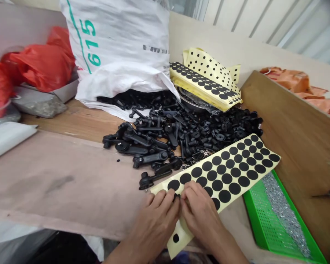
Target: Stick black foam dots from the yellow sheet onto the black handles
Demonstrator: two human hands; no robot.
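Observation:
A yellow-backed sheet of round black stickers [235, 171] lies at a slant on the worktable, reaching under both hands. My left hand [156, 216] is closed at its near left end, with a small black part [176, 197] at the fingertips. Close beside it, my right hand [199, 209] is pinched over the sheet, its fingertips almost meeting the left ones. What the right fingers hold is hidden. Just beyond the left hand lies a black crank handle [154, 178]. A smaller sticker sheet with one black dot [176, 238] shows below the hands.
Piled black plastic handles [145, 143] spill from a white woven sack [121, 44]. More sticker sheets [209, 82] rest over a metal bowl [192, 104]. A green basket [253, 220] with small metal pieces stands at right beside a wooden board [297, 139]. Red bags [44, 62] sit at left.

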